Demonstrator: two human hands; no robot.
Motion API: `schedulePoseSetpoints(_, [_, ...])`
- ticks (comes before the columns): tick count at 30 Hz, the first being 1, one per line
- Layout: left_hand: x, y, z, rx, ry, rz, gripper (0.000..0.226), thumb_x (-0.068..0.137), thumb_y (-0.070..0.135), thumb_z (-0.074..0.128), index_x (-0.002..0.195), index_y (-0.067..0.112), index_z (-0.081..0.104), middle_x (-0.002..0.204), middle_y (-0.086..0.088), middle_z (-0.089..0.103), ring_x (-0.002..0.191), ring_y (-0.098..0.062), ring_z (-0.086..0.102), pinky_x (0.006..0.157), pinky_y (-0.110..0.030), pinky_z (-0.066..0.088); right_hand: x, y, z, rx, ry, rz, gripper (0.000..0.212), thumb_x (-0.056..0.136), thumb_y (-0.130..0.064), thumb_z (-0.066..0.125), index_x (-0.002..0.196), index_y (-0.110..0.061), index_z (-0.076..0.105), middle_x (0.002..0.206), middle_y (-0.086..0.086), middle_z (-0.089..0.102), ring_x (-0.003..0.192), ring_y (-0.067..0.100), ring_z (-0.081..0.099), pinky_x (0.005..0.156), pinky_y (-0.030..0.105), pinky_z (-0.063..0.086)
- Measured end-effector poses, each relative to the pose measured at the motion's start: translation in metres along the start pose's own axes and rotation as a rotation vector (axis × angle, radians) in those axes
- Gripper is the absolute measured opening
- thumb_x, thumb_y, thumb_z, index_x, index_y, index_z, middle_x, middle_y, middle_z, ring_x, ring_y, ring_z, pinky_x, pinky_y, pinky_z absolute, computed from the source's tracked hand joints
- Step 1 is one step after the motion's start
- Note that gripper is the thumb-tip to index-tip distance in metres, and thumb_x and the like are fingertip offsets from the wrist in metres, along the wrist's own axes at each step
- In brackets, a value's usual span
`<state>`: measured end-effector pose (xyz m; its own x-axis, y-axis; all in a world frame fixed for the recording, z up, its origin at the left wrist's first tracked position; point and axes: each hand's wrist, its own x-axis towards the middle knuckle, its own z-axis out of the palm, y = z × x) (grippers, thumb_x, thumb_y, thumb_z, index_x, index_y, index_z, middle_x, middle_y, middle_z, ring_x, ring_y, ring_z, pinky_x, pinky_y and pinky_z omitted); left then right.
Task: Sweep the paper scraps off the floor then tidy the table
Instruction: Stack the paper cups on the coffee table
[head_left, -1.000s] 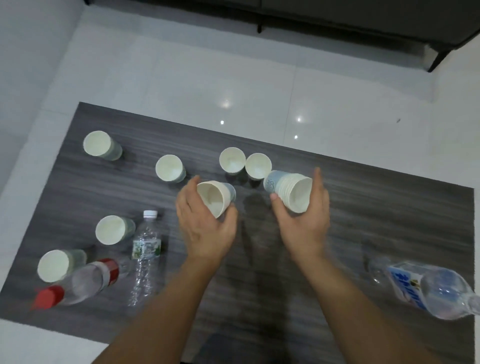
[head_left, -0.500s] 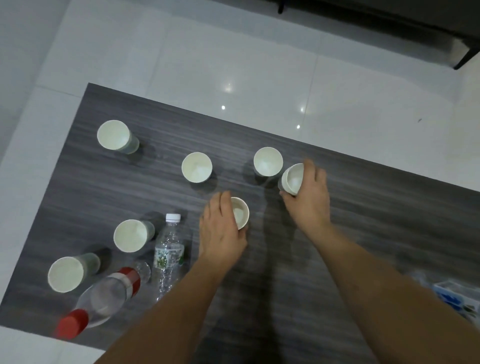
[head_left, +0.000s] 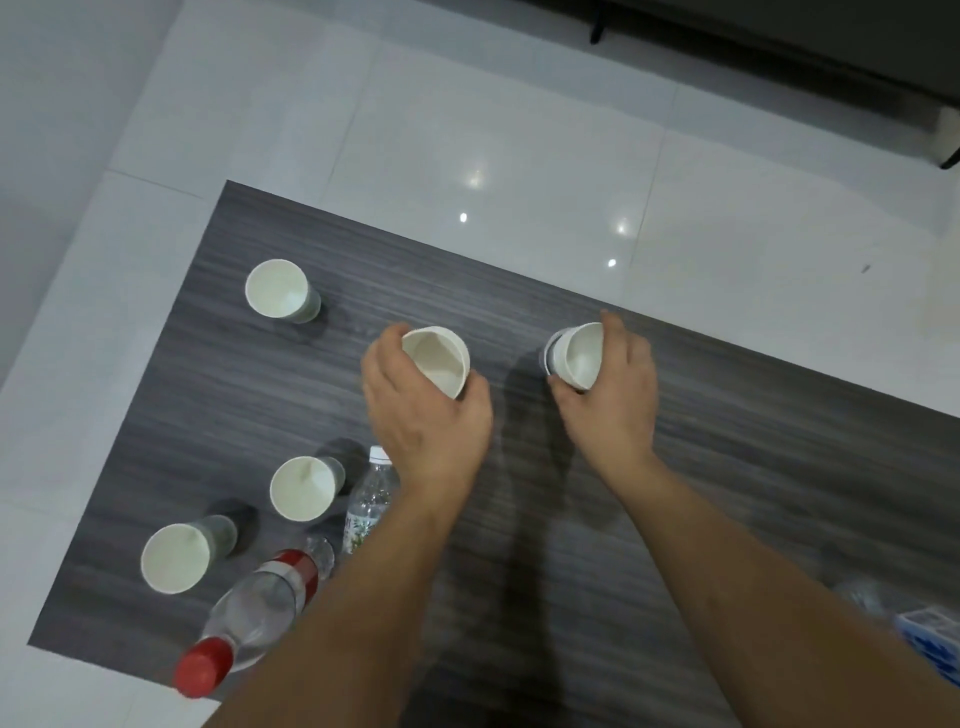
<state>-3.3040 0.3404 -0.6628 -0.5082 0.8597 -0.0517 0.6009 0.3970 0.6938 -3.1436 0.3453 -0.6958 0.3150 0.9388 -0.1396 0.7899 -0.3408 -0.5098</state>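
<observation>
On the dark wood-grain table (head_left: 727, 493), my left hand (head_left: 426, 421) grips a white paper cup (head_left: 436, 358), tilted with its mouth toward me. My right hand (head_left: 613, 400) grips a stack of nested paper cups (head_left: 576, 356), also tilted, near the table's far edge. Three more paper cups stand upright on the left: one at the far left (head_left: 278, 288), one nearer me (head_left: 304, 488), and one by the left edge (head_left: 176, 558).
A small water bottle (head_left: 370, 499) stands beside my left forearm. A large clear bottle with a red cap (head_left: 254, 623) lies at the near left corner. Another plastic bottle (head_left: 930, 634) lies at the right edge. White tiled floor (head_left: 493, 130) surrounds the table; dark furniture (head_left: 779, 41) stands beyond.
Both hands moved farther from me with their cups, to where two upright cups stood in the middle. Those two cups no longer show apart from the held ones.
</observation>
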Motion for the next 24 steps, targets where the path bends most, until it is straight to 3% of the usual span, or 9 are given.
schedulePoseSetpoints(5, [0.019, -0.044, 0.018, 0.262, -0.29, 0.111, 0.077, 0.071, 0.021, 0.078, 0.135, 0.008, 0.038, 0.131, -0.012, 0.044, 0.117, -0.03, 0.045, 0.097, -0.038, 0.041, 0.001, 0.01, 0.018, -0.059, -0.12, 0.016, 0.091, 0.08, -0.033, 0.081, 0.153, -0.02, 0.028, 0.138, 0.01, 0.044, 0.124, 0.027, 0.046, 0.098, 0.04, 0.044])
schedulePoseSetpoints(8, [0.022, -0.051, 0.025, 0.251, -0.342, 0.175, 0.077, 0.072, 0.017, 0.077, 0.136, 0.008, 0.036, 0.134, -0.011, 0.041, 0.118, -0.029, 0.045, 0.097, -0.041, 0.045, -0.002, 0.013, 0.02, -0.072, -0.131, 0.018, 0.088, 0.079, -0.029, 0.08, 0.151, -0.019, 0.031, 0.135, 0.01, 0.046, 0.12, 0.027, 0.048, 0.094, 0.037, 0.045])
schedulePoseSetpoints(12, [0.016, -0.042, 0.028, 0.287, -0.434, 0.118, 0.07, 0.07, 0.015, 0.074, 0.13, 0.01, 0.039, 0.127, -0.01, 0.045, 0.11, -0.029, 0.05, 0.086, -0.037, 0.045, -0.021, 0.015, 0.021, -0.09, -0.183, 0.023, 0.076, 0.075, -0.022, 0.08, 0.14, -0.016, 0.04, 0.127, 0.012, 0.047, 0.11, 0.03, 0.052, 0.083, 0.033, 0.044])
schedulePoseSetpoints(16, [-0.03, -0.045, 0.009, 0.441, -0.708, 0.221, 0.062, 0.069, 0.013, 0.073, 0.12, 0.01, 0.038, 0.122, -0.01, 0.042, 0.11, -0.031, 0.049, 0.083, -0.04, 0.046, -0.066, 0.024, 0.015, -0.144, -0.274, 0.061, 0.064, 0.067, -0.014, 0.077, 0.122, -0.01, 0.045, 0.117, 0.014, 0.045, 0.098, 0.037, 0.054, 0.079, 0.039, 0.048])
schedulePoseSetpoints(19, [-0.077, -0.064, -0.015, 0.512, -0.896, 0.285, 0.058, 0.07, 0.012, 0.071, 0.118, 0.013, 0.037, 0.122, -0.007, 0.039, 0.112, -0.029, 0.047, 0.081, -0.04, 0.047, -0.116, 0.036, 0.005, -0.22, -0.36, 0.129, 0.063, 0.066, -0.014, 0.077, 0.12, -0.011, 0.045, 0.118, 0.014, 0.045, 0.099, 0.038, 0.055, 0.079, 0.04, 0.048])
schedulePoseSetpoints(24, [-0.149, -0.099, -0.053, 0.554, -1.066, 0.254, 0.058, 0.072, 0.019, 0.072, 0.118, 0.015, 0.038, 0.123, -0.006, 0.04, 0.11, -0.03, 0.052, 0.084, -0.041, 0.047, -0.2, 0.062, -0.009, -0.214, -0.473, 0.249, 0.059, 0.069, -0.019, 0.077, 0.117, -0.013, 0.043, 0.12, 0.011, 0.044, 0.101, 0.039, 0.058, 0.078, 0.041, 0.05])
